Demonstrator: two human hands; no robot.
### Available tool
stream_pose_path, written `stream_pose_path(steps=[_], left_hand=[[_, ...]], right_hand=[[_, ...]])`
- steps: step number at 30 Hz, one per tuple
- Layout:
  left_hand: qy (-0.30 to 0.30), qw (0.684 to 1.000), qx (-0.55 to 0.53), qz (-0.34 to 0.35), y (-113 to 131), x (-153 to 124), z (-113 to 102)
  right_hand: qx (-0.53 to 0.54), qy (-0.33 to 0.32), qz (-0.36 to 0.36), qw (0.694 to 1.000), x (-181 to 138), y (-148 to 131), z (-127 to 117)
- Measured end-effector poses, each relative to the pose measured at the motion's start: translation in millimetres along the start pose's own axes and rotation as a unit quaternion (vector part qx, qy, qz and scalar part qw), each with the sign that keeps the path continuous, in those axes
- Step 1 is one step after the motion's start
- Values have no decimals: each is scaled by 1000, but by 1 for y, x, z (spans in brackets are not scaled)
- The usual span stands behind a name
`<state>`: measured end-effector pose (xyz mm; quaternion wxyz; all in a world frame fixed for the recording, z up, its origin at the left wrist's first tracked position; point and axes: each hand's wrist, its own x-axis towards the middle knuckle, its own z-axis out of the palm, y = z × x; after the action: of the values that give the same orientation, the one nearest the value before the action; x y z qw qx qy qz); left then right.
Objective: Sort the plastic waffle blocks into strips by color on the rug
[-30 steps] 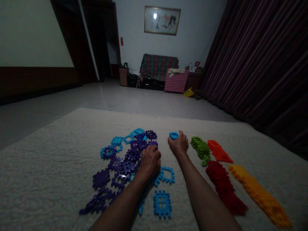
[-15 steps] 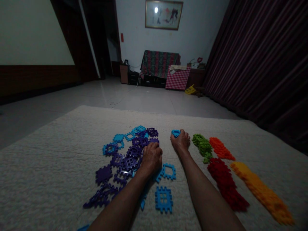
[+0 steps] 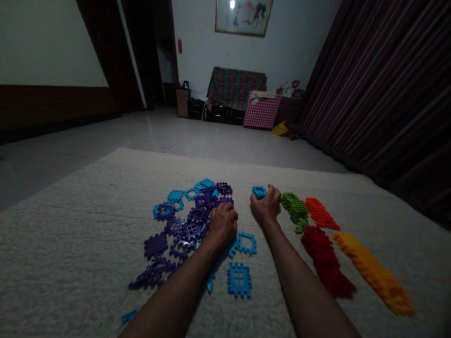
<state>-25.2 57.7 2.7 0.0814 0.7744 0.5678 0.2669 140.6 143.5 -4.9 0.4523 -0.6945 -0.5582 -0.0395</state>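
My left hand (image 3: 221, 225) rests knuckles-up with curled fingers on the near right edge of a heap of purple and blue interlocking tiles (image 3: 190, 220); what its fingers hold is hidden. My right hand (image 3: 265, 206) reaches further out, its fingers closed on a small stack of blue tiles (image 3: 259, 191) on the rug. Two loose blue tiles lie just in front of my left wrist: a blue tile (image 3: 246, 242) with an open frame and a square blue tile (image 3: 239, 280) nearer to me.
A cream rug (image 3: 88, 234) lies on a tiled floor. Right of my right hand run rows of green tiles (image 3: 295, 210), orange tiles (image 3: 320, 213), red tiles (image 3: 327, 260) and yellow tiles (image 3: 373, 272). A dark striped curtain (image 3: 387, 94) hangs at right; covered furniture (image 3: 236, 91) stands at the far wall.
The view has tipped down slightly, so everything sits a little higher in frame. Both hands stay where they were; the right hand's fingers have closed a little more round the blue stack.
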Motion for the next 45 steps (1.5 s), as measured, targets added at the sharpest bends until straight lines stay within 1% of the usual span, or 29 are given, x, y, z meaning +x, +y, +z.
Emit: stream_pose_path(steps=[2,4,6,7,9,11,13,14,16,19,24,26,28,30,32,33,37,40,42,45], left_hand=[[-1,1000,2,-3,0,0,0],[-4,1000,2,-6,0,0,1],[-6,1000,0,-6,1,0,0],[-6,1000,-2,-7,1,0,0],[-4,1000,-5,-7,2,0,-2],[-1,1000,-8,-5,3,-1,-3],[-1,1000,-7,-5,3,-1,-5],[-1,1000,-7,-5,4,-2,-5],[-1,1000,-5,-7,3,-1,-5],[-1,1000,-1,-7,2,0,-3],[9,1000,0,0,0,0,-1],[10,1000,-2,2,0,0,-1],[5,1000,-3,4,0,0,-1],[0,1000,-2,5,0,0,-1],[2,1000,0,3,0,0,0],[4,1000,1,2,0,0,0],[11,1000,-1,1,0,0,-1],[10,1000,-6,4,0,0,-1],[9,1000,-6,4,0,0,0],[8,1000,-6,3,-1,0,0]], right_hand=[[34,-1,-4,999,-12,-2,-11],[67,-21,6,998,-28,-4,-25],[107,-75,8,991,-45,-6,-41],[131,-115,-3,985,-52,-6,-49],[173,-220,-59,958,-62,-5,-66],[196,-333,-130,913,-67,-3,-80],[197,-412,-178,872,-66,-2,-92],[190,-436,-190,859,-65,-2,-96],[169,-466,-201,845,-63,-2,-101],[142,-482,-203,840,-62,-4,-103],[154,-472,-209,843,-63,-5,-103],[163,-436,-211,859,-64,-5,-101],[181,-383,-216,880,-65,-4,-97],[196,-336,-226,893,-67,-6,-92],[200,-302,-226,904,-67,-8,-86],[200,-284,-217,912,-67,-9,-82],[207,-199,-138,948,-62,-5,-71],[193,-162,-121,960,-53,8,-65],[172,-131,-117,969,-47,16,-63],[92,-80,-75,990,-45,21,-64]])
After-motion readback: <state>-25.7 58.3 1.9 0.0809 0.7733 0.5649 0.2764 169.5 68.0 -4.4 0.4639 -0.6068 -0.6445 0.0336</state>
